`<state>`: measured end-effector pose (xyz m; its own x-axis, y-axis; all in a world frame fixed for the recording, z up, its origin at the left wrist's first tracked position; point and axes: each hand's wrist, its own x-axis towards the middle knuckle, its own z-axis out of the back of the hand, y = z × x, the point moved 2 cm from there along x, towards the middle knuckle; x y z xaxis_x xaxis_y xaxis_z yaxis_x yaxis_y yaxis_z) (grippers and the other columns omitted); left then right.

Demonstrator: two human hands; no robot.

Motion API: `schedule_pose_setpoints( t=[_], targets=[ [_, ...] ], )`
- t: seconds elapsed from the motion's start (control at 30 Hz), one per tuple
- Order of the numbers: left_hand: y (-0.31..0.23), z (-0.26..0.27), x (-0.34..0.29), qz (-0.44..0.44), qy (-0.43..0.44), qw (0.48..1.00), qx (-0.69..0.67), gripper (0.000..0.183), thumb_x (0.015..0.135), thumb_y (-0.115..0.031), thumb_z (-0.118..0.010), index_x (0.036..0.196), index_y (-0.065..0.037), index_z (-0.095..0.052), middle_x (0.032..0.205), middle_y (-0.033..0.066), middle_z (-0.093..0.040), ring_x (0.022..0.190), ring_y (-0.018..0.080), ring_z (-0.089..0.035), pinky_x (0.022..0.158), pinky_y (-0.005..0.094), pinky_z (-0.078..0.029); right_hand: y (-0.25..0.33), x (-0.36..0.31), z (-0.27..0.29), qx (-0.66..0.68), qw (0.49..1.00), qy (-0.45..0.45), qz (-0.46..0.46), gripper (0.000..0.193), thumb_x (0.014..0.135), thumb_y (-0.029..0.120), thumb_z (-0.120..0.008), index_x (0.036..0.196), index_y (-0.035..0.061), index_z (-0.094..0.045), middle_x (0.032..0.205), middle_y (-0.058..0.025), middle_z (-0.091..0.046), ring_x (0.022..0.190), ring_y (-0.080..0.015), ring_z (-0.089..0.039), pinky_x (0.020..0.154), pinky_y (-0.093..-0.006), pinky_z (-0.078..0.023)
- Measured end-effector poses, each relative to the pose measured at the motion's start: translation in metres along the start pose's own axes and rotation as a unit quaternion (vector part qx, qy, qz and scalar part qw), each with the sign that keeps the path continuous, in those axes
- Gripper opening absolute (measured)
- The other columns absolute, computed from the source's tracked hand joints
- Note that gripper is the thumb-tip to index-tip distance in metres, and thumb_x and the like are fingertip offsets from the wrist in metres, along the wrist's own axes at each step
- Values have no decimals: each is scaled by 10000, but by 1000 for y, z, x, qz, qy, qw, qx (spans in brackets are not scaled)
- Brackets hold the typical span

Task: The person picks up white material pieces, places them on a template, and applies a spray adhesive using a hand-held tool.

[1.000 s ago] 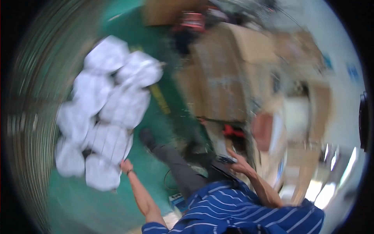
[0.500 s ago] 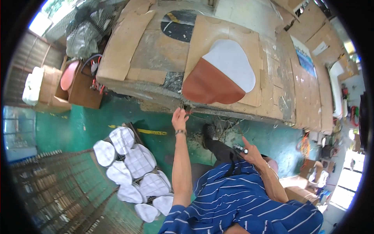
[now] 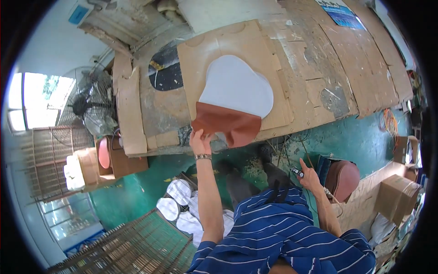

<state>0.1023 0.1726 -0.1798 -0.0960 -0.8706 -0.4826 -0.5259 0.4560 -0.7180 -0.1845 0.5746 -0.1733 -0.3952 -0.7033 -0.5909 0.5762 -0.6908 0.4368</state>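
Note:
A rounded white seat-shaped piece (image 3: 237,84) lies on a cardboard sheet on the bench. Its near part is covered by a reddish-brown sheet (image 3: 228,119), which looks like leather or vinyl and hangs in a fold past the bench's front edge. My left hand (image 3: 200,142) is closed on the near left corner of the brown sheet, thumb and fingers pinching it. Lower right, over the floor, my right hand (image 3: 311,179) grips a small black and silver tool (image 3: 296,172), its index finger stretched out. What kind of tool it is, I cannot make out.
Cardboard (image 3: 187,73) covers much of the bench. White rounded pads (image 3: 179,192) are stacked at the lower left beside a slatted rack (image 3: 150,239). A brown rounded cushion (image 3: 343,179) stands at right. A fan (image 3: 82,105) is at far left, cords hang below the bench.
My left hand has risen from below the bench edge to the brown sheet's corner and taken hold. The sheet's near edge has lifted and folded. My right hand still holds the tool.

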Motion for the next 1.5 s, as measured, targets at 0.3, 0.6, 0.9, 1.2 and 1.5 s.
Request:
schedule_pose_setpoints(
  t=[0.3, 0.6, 0.9, 1.2, 1.5],
  targets=[
    [-16, -144, 144, 30, 159, 987, -6, 169, 866, -19, -595, 1029, -46, -632, 921, 85, -678, 873, 238, -639, 935, 616, -539, 21, -13, -9, 59, 994, -74, -51, 899, 765, 98, -726, 1547, 43, -286, 906, -263, -702, 849, -464, -664, 753, -530, -515],
    [40, -122, 139, -305, 136, 766, 550, 608, 856, -239, -768, 1371, -35, -518, 1196, 163, -613, 1092, 336, -600, 974, 616, -464, 76, -38, 26, 193, 970, -132, -62, 793, 786, 41, -706, 1514, 56, -393, 899, -209, -704, 828, -400, -680, 761, -444, -516],
    [68, -22, 50, -309, 119, 504, 797, 821, 890, -576, -635, 1574, -238, -332, 1664, 200, -91, 1518, 481, -52, 1168, 693, -121, 147, -59, 148, 330, 929, -150, 75, 596, 798, -11, -722, 1374, 0, -569, 1130, -245, -695, 1027, -369, -694, 905, -374, -521],
    [66, -22, 39, -269, 167, 500, 806, 821, 897, -565, -632, 1578, -225, -322, 1676, 176, -74, 1526, 461, -45, 1176, 691, -75, 205, -122, 179, 237, 928, -200, 208, 680, 759, -59, -746, 1404, 18, -545, 1081, -213, -685, 932, -350, -690, 826, -354, -531],
    [19, 81, -46, -337, 119, 705, 612, 514, 952, -245, -632, 1401, -26, -507, 1438, 206, -493, 1365, 397, -422, 1132, 473, -353, 266, -165, 167, 191, 927, -245, 210, 586, 796, 8, -757, 1354, -13, -582, 1005, -180, -685, 868, -289, -667, 790, -316, -503]
  ],
)
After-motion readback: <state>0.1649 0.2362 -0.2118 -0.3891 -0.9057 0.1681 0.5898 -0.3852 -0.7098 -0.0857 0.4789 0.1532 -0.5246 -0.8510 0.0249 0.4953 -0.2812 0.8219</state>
